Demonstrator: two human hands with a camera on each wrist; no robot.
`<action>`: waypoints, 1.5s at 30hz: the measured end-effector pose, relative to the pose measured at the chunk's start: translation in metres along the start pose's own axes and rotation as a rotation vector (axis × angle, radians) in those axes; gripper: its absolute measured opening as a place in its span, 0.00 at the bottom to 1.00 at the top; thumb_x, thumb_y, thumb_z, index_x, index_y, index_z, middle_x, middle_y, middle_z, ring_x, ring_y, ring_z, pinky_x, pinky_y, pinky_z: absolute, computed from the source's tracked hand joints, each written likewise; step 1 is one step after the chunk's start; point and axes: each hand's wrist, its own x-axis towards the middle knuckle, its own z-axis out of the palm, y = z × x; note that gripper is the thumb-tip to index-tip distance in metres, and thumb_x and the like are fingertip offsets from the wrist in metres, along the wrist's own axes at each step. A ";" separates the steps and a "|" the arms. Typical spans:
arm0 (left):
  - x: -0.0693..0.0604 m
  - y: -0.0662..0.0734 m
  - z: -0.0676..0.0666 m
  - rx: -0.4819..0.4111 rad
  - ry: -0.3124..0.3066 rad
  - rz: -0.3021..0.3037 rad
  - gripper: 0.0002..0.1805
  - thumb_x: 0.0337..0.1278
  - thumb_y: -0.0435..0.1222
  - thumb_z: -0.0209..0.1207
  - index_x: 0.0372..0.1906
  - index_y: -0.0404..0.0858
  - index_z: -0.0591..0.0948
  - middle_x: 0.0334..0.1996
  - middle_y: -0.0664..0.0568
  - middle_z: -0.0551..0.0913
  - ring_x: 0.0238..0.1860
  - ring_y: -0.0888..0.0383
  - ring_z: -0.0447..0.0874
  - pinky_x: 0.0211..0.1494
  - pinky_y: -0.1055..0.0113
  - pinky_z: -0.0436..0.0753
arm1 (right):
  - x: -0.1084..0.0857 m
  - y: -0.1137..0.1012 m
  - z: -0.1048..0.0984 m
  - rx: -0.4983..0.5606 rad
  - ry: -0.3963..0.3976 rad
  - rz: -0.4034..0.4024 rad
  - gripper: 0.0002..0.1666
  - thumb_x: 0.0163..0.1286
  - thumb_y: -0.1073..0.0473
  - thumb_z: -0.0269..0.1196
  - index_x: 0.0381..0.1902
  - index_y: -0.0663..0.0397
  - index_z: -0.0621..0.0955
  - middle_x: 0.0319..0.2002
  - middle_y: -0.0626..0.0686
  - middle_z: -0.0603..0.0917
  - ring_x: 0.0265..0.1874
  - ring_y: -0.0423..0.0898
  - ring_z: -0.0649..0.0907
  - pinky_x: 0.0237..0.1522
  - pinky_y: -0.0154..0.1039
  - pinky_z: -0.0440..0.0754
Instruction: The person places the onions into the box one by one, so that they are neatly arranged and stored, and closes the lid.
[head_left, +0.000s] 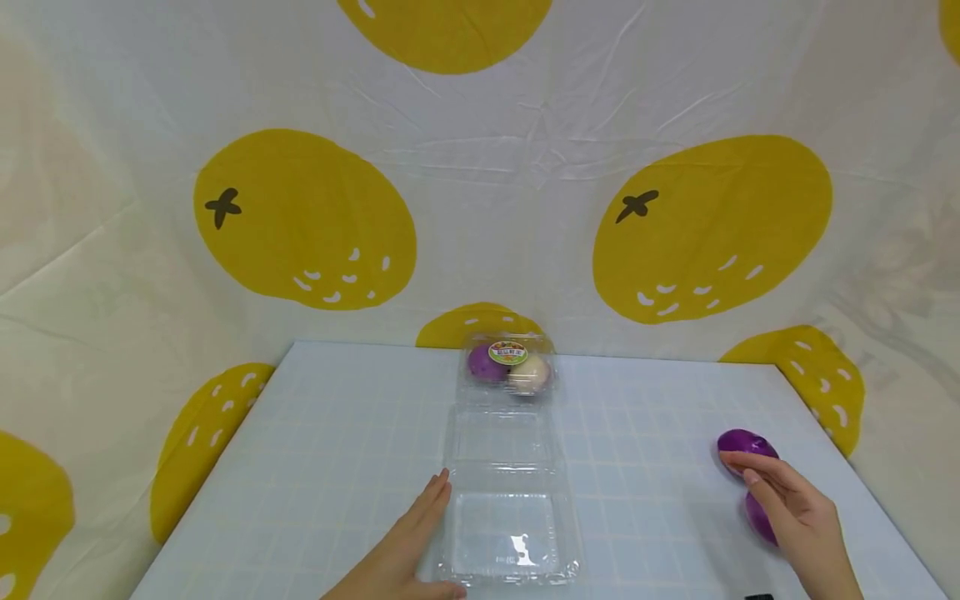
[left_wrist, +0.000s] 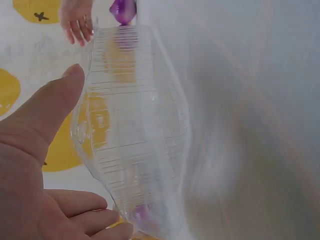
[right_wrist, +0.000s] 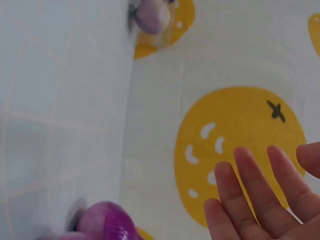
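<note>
An empty clear plastic box [head_left: 504, 533] lies with its lid unfolded on the table, near the front. Beside its left edge is my left hand [head_left: 408, 542], fingers extended and thumb at the near corner; the left wrist view shows the hand [left_wrist: 45, 150] along the clear plastic [left_wrist: 135, 115]. On the right, my right hand [head_left: 806, 521] hovers at two purple onions, one farther back [head_left: 742, 443] and one nearer [head_left: 760, 518], partly hidden by it. In the right wrist view the fingers of this hand [right_wrist: 265, 195] are spread and hold nothing, with a purple onion [right_wrist: 107, 220] below left.
At the table's back edge stands a closed clear box [head_left: 547, 385] with a label, holding a purple onion [head_left: 483, 367] and a pale one [head_left: 531, 375]. A cloth with yellow fruit prints hangs behind and beside the table [head_left: 360, 400]. A small black object [head_left: 759, 597] shows at the front edge.
</note>
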 end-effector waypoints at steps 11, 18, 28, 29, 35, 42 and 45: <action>0.007 0.000 0.004 -0.020 -0.003 0.006 0.60 0.52 0.58 0.68 0.78 0.32 0.49 0.80 0.43 0.43 0.77 0.45 0.46 0.70 0.46 0.65 | 0.004 0.043 -0.024 0.153 0.168 0.126 0.20 0.77 0.57 0.55 0.63 0.58 0.77 0.49 0.32 0.84 0.49 0.25 0.77 0.41 0.14 0.74; 0.009 0.001 0.005 -0.045 0.002 -0.002 0.60 0.51 0.57 0.69 0.78 0.32 0.50 0.80 0.46 0.42 0.78 0.46 0.45 0.71 0.47 0.63 | 0.008 0.061 -0.032 0.096 0.166 0.273 0.22 0.77 0.50 0.54 0.65 0.50 0.77 0.45 0.26 0.81 0.44 0.22 0.76 0.36 0.13 0.73; 0.010 -0.005 0.014 0.175 0.131 0.108 0.62 0.48 0.64 0.67 0.77 0.30 0.54 0.79 0.44 0.46 0.77 0.46 0.48 0.68 0.47 0.64 | 0.009 0.079 -0.041 0.150 0.100 0.325 0.24 0.76 0.46 0.56 0.66 0.45 0.75 0.43 0.21 0.79 0.41 0.18 0.75 0.37 0.13 0.69; 0.010 -0.006 0.015 0.195 0.147 0.123 0.62 0.48 0.64 0.66 0.77 0.30 0.54 0.79 0.44 0.46 0.77 0.45 0.48 0.68 0.49 0.63 | 0.009 0.081 -0.042 0.138 0.081 0.324 0.26 0.76 0.45 0.55 0.67 0.45 0.74 0.43 0.20 0.78 0.41 0.17 0.75 0.38 0.13 0.69; 0.010 -0.008 0.019 0.231 0.224 0.186 0.61 0.49 0.65 0.65 0.77 0.30 0.54 0.79 0.44 0.48 0.76 0.42 0.53 0.73 0.62 0.51 | 0.010 0.088 -0.044 0.108 -0.024 0.437 0.33 0.75 0.34 0.50 0.72 0.36 0.66 0.44 0.14 0.70 0.42 0.15 0.67 0.58 0.17 0.62; 0.011 -0.006 0.018 0.257 0.267 0.204 0.61 0.47 0.65 0.67 0.76 0.30 0.57 0.78 0.44 0.51 0.75 0.41 0.55 0.70 0.55 0.62 | 0.012 0.104 -0.046 0.124 -0.103 0.494 0.40 0.72 0.33 0.54 0.77 0.33 0.59 0.42 0.11 0.66 0.41 0.14 0.65 0.58 0.18 0.63; 0.010 -0.005 0.017 0.266 0.273 0.202 0.61 0.46 0.65 0.67 0.75 0.29 0.58 0.78 0.43 0.52 0.74 0.41 0.56 0.69 0.52 0.65 | 0.013 0.111 -0.047 0.066 -0.176 0.487 0.47 0.71 0.32 0.54 0.80 0.40 0.52 0.45 0.12 0.63 0.52 0.22 0.67 0.59 0.19 0.63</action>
